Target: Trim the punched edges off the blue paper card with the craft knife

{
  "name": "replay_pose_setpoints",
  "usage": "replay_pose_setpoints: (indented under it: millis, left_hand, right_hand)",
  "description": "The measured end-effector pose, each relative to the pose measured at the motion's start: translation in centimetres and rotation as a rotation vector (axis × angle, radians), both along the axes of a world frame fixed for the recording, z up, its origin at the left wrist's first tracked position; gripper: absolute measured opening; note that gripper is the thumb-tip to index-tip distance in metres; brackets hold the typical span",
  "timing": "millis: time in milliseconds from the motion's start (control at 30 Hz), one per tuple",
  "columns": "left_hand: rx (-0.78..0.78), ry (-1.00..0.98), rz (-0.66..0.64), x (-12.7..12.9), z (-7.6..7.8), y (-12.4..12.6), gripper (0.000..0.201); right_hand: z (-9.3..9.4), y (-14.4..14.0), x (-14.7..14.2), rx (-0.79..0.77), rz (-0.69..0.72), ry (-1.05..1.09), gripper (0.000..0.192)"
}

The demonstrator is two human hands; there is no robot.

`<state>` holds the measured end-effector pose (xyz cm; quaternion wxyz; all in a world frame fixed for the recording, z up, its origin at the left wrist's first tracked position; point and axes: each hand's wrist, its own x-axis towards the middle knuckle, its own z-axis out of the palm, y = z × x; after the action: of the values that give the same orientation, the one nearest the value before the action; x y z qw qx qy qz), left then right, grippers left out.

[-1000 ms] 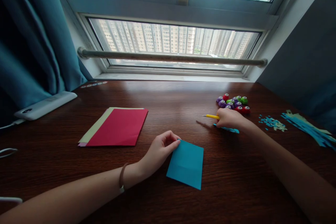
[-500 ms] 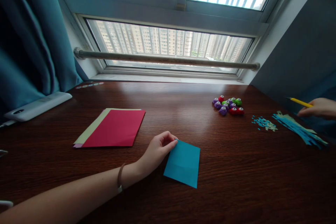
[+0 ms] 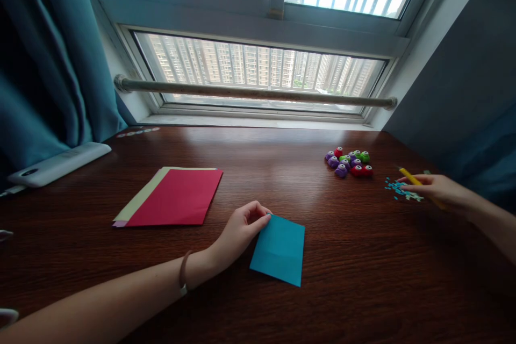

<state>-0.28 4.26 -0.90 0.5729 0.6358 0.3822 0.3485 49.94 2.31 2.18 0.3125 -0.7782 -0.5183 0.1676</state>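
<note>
A folded teal paper (image 3: 279,250) lies flat on the dark wooden table (image 3: 282,172). My left hand (image 3: 242,231) pinches its upper left corner between thumb and fingers. My right hand (image 3: 437,189) is over at the right, holding a thin yellow tool (image 3: 409,176) that points up and left, just above a scatter of small teal paper bits (image 3: 397,188). A cluster of small purple, red and green punches (image 3: 350,163) sits beyond, left of the right hand.
A stack of coloured sheets with a red one on top (image 3: 173,196) lies to the left. A white device (image 3: 56,164) rests at the far left by the teal curtain (image 3: 48,64). A window with a metal bar (image 3: 250,92) runs along the back.
My right hand went from the table centre out to the far right with the yellow tool and a teal strip, then came back left to the paper bits. The left hand stayed on the teal paper.
</note>
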Motion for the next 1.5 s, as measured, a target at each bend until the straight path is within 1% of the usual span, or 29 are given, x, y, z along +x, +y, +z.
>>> replay_pose_setpoints:
  millis: [33, 67, 100, 167, 267, 333, 433, 533, 600, 667, 767, 833, 900, 967, 1000, 1033, 1067, 1100, 1133, 1200, 1233, 1267, 1333, 1433, 1500]
  left_hand:
    - [0.001, 0.0, 0.0, 0.0, 0.0, 0.0, 0.025]
    - [0.001, -0.001, 0.0, 0.0, 0.1, 0.0, 0.025]
    - [0.001, -0.001, 0.0, 0.0, 0.1, 0.0, 0.025]
    - [0.002, -0.003, -0.001, 0.0, 0.1, -0.1, 0.025]
    - [0.005, -0.005, 0.0, 0.0, 0.1, -0.1, 0.026]
    - [0.008, -0.01, 0.006, 0.0, 0.0, -0.1, 0.026]
    - [0.012, -0.019, 0.021, 0.0, 0.0, -0.1, 0.027]
    - [0.011, -0.036, 0.034, 0.0, 0.1, -0.1, 0.028]
    - [0.008, -0.052, 0.04, 0.0, 0.2, -0.1, 0.028]
    - [0.006, -0.067, 0.048, -0.1, 0.4, -0.2, 0.027]
    - [0.006, -0.083, 0.081, -0.1, 0.4, -0.3, 0.025]
    - [0.005, -0.097, 0.117, -0.2, 0.2, -0.3, 0.026]
    - [0.003, -0.115, 0.145, -0.2, -0.2, -0.2, 0.027]
    - [0.0, -0.137, 0.159, -0.2, -0.5, 0.0, 0.028]
    - [-0.003, -0.148, 0.161, -0.3, -0.7, 0.0, 0.028]
    - [-0.006, -0.158, 0.161, -0.3, -0.8, 0.1, 0.028]
    - [-0.009, -0.167, 0.161, -0.3, -0.9, 0.1, 0.029]
    - [-0.012, -0.175, 0.161, -0.3, -0.9, 0.2, 0.028]
    - [-0.015, -0.182, 0.162, -0.4, -0.9, 0.2, 0.028]
    - [-0.018, -0.198, 0.167, -0.4, -0.9, 0.2, 0.029]
    - [-0.019, -0.206, 0.171, -0.4, -0.9, 0.2, 0.029]
    - [-0.021, -0.213, 0.176, -0.4, -0.9, 0.2, 0.03]
    - [-0.024, -0.227, 0.189, -0.3, -1.1, 0.3, 0.03]
    - [-0.033, -0.244, 0.217, -0.2, -1.6, 0.6, 0.026]
    - [-0.046, -0.25, 0.229, 0.0, -1.9, 0.7, 0.038]
  right_hand:
    - [-0.9, -0.2, -1.5, -0.086, 0.104, 0.151, 0.038]
    - [-1.8, -0.5, -2.9, -0.122, 0.144, 0.197, 0.041]
    - [-2.6, -0.8, -4.0, -0.138, 0.144, 0.174, 0.044]
    - [-3.8, -1.4, -5.4, -0.133, 0.094, 0.109, 0.05]
    - [-4.7, -1.8, -5.4, -0.084, -0.007, -0.159, 0.053]
    - [-5.2, -1.9, -4.8, -0.082, -0.031, -0.352, 0.049]
    - [-6.1, -2.1, -4.1, -0.137, 0.035, -0.509, 0.045]
    - [-7.2, -2.2, -4.3, -0.155, 0.109, -0.725, 0.041]
    - [-7.8, -2.2, -4.5, -0.174, 0.11, -0.846, 0.038]
    - [-8.3, -2.1, -4.7, -0.198, 0.084, -0.898, 0.037]
    - [-8.7, -2.2, -4.9, -0.225, 0.026, -0.927, 0.037]
    - [-8.4, -2.4, -5.5, -0.24, -0.033, -0.952, 0.037]
    - [-7.6, -2.7, -7.0, -0.23, -0.084, -1.001, 0.039]
    - [-6.2, -2.9, -9.6, -0.14, -0.086, -1.043, 0.042]
    - [-5.4, -2.9, -11.4, -0.047, -0.056, -1.023, 0.044]
    - [-4.7, -2.9, -13.4, 0.061, 0.011, -0.937, 0.044]
    - [-3.9, -2.9, -15.7, 0.142, 0.147, -0.786, 0.042]
    - [-3.3, -2.8, -18.2, 0.18, 0.314, -0.572, 0.041]
    - [-2.9, -2.7, -20.6, 0.161, 0.453, -0.321, 0.039]
    - [-2.5, -2.1, -25.0, 0.073, 0.566, 0.149, 0.036]
    - [-2.6, -1.7, -26.8, 0.071, 0.583, 0.284, 0.036]
    - [-2.7, -1.2, -28.2, 0.08, 0.591, 0.352, 0.037]
    - [-3.3, -0.2, -29.7, 0.126, 0.583, 0.425, 0.038]
    - [-4.2, 1.0, -29.4, 0.175, 0.564, 0.458, 0.034]
    - [-4.5, 1.4, -28.6, 0.185, 0.545, 0.421, 0.028]
